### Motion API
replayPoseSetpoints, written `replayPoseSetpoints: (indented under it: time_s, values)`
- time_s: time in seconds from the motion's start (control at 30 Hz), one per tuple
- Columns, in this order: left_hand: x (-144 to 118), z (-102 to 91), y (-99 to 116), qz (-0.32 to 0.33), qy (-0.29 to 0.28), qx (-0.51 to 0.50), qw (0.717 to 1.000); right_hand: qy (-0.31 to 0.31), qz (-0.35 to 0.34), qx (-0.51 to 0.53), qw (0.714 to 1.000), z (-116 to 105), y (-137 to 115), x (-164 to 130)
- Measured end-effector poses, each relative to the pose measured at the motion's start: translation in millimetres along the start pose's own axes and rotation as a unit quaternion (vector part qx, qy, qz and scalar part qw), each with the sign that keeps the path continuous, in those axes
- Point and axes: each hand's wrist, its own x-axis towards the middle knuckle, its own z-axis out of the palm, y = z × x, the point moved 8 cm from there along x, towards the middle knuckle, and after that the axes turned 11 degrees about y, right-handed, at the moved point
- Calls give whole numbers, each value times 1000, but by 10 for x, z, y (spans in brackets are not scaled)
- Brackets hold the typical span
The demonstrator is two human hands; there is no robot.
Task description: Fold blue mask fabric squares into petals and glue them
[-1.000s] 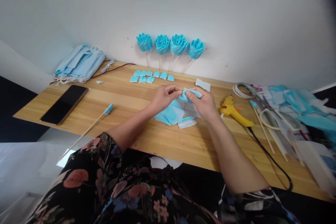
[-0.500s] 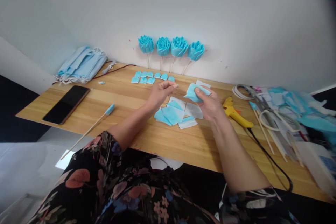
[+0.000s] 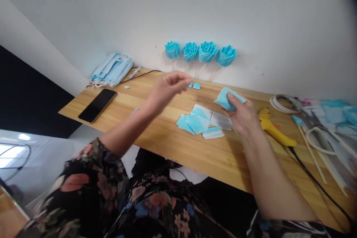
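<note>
— While your right hand (image 3: 242, 113) pinches the blue fabric piece (image 3: 228, 98) above the table (image 3: 173, 145), what helps?
— Keep your left hand (image 3: 167, 86), fingertips pressed together, low over the cut petals (image 3: 194, 85).

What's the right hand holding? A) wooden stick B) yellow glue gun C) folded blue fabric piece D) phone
C: the right hand grips a folded blue fabric piece under its thumb, while the yellow glue gun lies untouched on the table beside it.
</note>
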Motion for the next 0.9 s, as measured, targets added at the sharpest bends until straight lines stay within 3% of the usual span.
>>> replayPoseSetpoints:
  time_s: [0.07,0.17,0.27,0.33,0.47,0.77,0.9]
  values:
    - [217,-524,9,39,63,119,990,0,0,7,1000,0,-9,8]
    - [508,-1313,-257,31,117,329,937,-8,12,21,1000,7,2,7]
    - [597,-1887,-649,-35,95,506,857,-6,29,45,999,7,27,4]
    - [555,-2089,-806,-55,66,580,810,-6,36,54,998,15,37,-1]
    - [461,-2219,-922,-79,30,638,765,10,43,38,998,18,48,-17]
    - [634,-2178,-1094,-77,-39,668,739,15,41,37,998,47,48,-72]
    - [671,-2158,-1126,-63,-75,663,742,21,44,33,998,31,66,-55]
